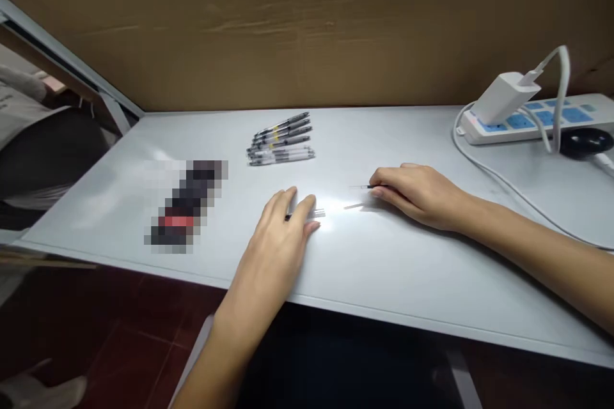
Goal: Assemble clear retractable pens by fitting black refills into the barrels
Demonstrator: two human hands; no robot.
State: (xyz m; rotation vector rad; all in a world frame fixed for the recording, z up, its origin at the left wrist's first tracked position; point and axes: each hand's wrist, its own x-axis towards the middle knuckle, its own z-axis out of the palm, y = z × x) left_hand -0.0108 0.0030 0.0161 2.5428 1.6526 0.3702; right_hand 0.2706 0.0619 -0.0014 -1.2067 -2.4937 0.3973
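My left hand (271,246) rests on the white table with thumb and fingers closed around a clear pen barrel (319,212). The barrel's open end points right, and a dark part shows between the fingers. To the right, my right hand (419,197) pinches a thin pen refill (361,187) just above the tabletop. Its slim, pale end points left towards the barrel, and a dark section sits at my fingertips. Beyond my left hand, several clear and black pens (282,139) lie side by side in a fanned row.
A pixelated dark and red object (182,204) lies on the left of the table (384,268). At back right are a power strip (592,112), a white charger (501,99), a cable (511,190) and a black round object (586,142). Cardboard (307,25) stands behind; a seated person (48,147) is at left.
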